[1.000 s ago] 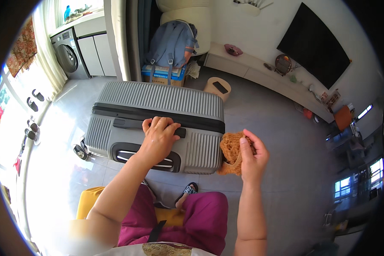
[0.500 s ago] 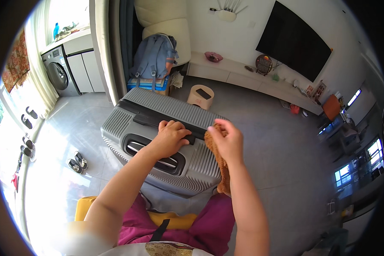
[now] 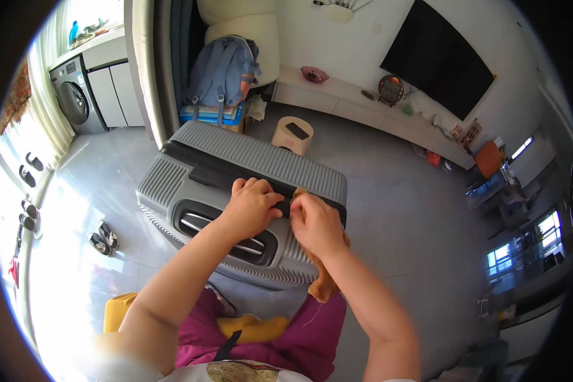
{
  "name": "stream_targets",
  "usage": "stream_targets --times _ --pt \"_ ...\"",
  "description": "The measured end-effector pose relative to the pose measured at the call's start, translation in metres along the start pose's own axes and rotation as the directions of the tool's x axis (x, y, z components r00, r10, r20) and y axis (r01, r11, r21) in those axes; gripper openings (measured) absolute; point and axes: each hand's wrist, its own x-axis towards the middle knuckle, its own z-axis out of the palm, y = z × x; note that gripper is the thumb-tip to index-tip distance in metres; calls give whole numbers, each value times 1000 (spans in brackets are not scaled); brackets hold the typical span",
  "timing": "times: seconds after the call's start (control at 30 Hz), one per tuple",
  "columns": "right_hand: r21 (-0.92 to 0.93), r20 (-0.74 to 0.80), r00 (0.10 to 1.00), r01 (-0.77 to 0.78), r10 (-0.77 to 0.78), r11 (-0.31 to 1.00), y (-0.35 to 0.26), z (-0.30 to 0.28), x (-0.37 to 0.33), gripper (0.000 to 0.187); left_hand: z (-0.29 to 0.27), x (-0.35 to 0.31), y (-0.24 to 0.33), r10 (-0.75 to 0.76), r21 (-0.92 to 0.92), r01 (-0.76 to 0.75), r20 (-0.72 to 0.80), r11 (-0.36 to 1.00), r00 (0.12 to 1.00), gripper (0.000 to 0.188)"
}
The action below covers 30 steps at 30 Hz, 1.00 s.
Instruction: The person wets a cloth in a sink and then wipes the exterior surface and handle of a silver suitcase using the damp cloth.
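Note:
A grey ribbed suitcase [image 3: 254, 151] stands in front of my knees, with its black side handle [image 3: 211, 177] on the upper face and a recessed pull handle nearer me. My left hand [image 3: 251, 209] is curled over the right part of the black handle. A brown cloth [image 3: 325, 286] is pinched in my right hand [image 3: 315, 223], which presses it against the suitcase beside the handle's right end. The cloth's loose end hangs over the near right edge toward my thigh. My fingers and palm hide part of the handle and the cloth.
A beige bin [image 3: 293, 135] stands just beyond the suitcase. Behind it, a blue-grey backpack [image 3: 224, 73] sits on a stack. A long low cabinet [image 3: 305, 95] runs under a wall-mounted television [image 3: 436, 60]. Shoes [image 3: 104, 237] lie on the floor at left.
My right hand has moved left and down, bringing the cloth onto the suitcase next to the handle. My left hand keeps its place on the handle. The view has shifted slightly.

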Motion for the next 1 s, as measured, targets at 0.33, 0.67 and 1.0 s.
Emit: stream_targets --times 0.33,0.67,1.0 --pt "85 35 999 -4 1 996 -10 4 10 6 -4 -3 -10 -31 9 31 15 999 999 29" --pt "-44 -21 998 -61 60 997 -10 9 7 7 -5 -4 -6 -16 -28 17 12 999 1000 31" --pt "306 -10 999 37 -36 951 -60 -11 -96 7 -17 12 -37 174 -138 -175 -16 975 985 36"
